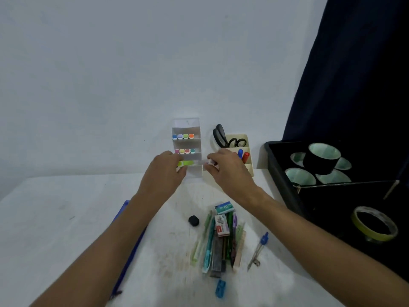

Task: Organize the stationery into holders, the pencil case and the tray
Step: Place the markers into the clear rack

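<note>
Clear holder [187, 129] — two marker rows; both hands grip a green marker [185, 163].

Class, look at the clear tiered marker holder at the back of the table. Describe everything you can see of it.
The marker holder is a clear, plastic-looking stepped rack standing upright against the white wall. Its top tier holds four markers with blue, lilac, green and orange caps; the next holds four with pink, yellow, red and teal caps. In front of its lowest tier the left hand and right hand hold a green highlighter level. A cream holder with scissors stands to its right.
</note>
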Tool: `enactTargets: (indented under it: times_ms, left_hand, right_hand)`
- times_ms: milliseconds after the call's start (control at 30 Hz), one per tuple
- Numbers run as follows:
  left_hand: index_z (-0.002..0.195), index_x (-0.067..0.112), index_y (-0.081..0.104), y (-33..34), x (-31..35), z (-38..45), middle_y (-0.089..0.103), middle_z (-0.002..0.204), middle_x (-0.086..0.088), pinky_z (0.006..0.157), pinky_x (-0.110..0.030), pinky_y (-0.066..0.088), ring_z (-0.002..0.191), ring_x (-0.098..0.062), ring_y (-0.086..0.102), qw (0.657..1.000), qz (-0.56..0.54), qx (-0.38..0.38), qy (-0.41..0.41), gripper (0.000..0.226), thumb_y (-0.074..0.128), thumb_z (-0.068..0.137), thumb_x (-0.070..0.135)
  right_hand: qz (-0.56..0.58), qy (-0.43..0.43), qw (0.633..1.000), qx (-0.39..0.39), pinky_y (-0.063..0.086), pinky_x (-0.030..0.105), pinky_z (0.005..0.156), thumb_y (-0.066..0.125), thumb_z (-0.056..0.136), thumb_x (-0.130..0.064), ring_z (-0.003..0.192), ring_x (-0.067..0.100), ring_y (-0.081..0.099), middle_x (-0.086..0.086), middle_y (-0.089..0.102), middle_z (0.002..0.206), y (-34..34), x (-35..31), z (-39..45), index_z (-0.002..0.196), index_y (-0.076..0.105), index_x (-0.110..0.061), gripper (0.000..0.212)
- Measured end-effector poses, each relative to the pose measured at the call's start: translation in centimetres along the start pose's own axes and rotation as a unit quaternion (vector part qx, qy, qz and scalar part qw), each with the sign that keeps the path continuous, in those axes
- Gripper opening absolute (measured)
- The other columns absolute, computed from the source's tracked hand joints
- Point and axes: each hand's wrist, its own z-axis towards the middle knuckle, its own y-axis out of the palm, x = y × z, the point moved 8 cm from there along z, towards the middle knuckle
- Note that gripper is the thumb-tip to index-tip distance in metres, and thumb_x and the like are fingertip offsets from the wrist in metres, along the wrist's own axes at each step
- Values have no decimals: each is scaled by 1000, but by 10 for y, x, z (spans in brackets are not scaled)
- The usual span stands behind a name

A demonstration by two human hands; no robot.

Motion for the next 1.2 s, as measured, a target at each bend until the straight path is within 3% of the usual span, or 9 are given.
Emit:
enactTargets:
  times_ms: [167,333,433,667,867,1200]
  left_hand:
    - [114,10,66,22,-3,14,65,105,-10,74,-20,40,90,-22,61,1000,7,-28,-1,27,58,92,24]
    - [122,17,62,46,-14,33,65,119,-5,90,-27,48,101,-22,64,998,20,-47,-26,34,58,92,33]
    - [122,16,61,59,-21,43,66,118,-6,90,-29,49,100,-24,64,997,32,-58,-49,34,58,93,34]
    - [118,20,63,84,-33,52,68,113,-6,87,-30,51,95,-24,66,995,33,-78,-49,29,55,94,34]
    - [114,21,64,95,-42,55,70,106,-4,75,-26,50,87,-21,66,996,34,-76,-30,26,53,95,33]
    - [119,20,62,110,-48,63,69,110,-6,86,-33,55,89,-24,67,994,25,-93,-44,28,54,95,32]
  right_hand:
    - [-39,-22,999,-18,49,30,74,55,95,-25,89,21,59,7,61,102,31,2,11,114,66,-8,27]
    - [-49,-27,998,-33,44,26,71,57,94,-22,91,22,60,9,63,107,55,5,26,113,66,-9,24]
    - [-11,-3,999,-40,34,21,72,57,94,-21,94,22,62,9,68,106,66,8,36,111,67,-11,22]
    - [-26,15,997,-68,40,24,68,57,93,-15,90,25,64,9,68,102,94,20,51,106,67,-14,16]
    - [-35,13,996,-81,46,27,70,52,93,-4,85,25,62,12,67,99,105,27,58,105,64,-11,19]
    - [-79,-22,992,-98,50,29,83,52,94,-6,95,25,63,12,66,108,118,29,58,113,60,-10,21]
